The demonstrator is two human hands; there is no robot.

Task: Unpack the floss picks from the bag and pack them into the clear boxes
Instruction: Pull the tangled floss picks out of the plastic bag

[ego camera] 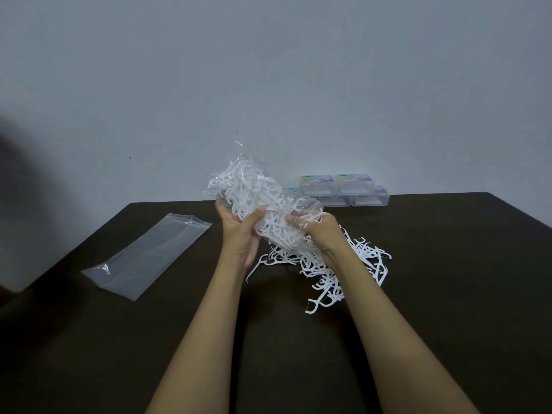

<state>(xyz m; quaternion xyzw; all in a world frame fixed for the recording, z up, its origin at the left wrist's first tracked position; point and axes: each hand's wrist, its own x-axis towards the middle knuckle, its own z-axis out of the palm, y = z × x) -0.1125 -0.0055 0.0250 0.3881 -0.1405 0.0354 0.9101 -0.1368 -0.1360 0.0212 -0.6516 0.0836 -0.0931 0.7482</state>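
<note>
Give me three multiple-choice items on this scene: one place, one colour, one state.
1. Where are the clear boxes? A. far table edge B. near table edge C. on the floor
2. What colour are the floss picks? A. blue B. white C. green
3. The filled bag is: A. lying flat B. gripped by both hands C. inside a box
Answers: 1 A, they stack beside the wall; 2 B, the spilled pile is white; 3 B, left hand and right hand both grip it.

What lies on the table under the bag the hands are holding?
A loose heap of white floss picks lies on the dark table under the held bag. The right hand covers part of it.
</note>
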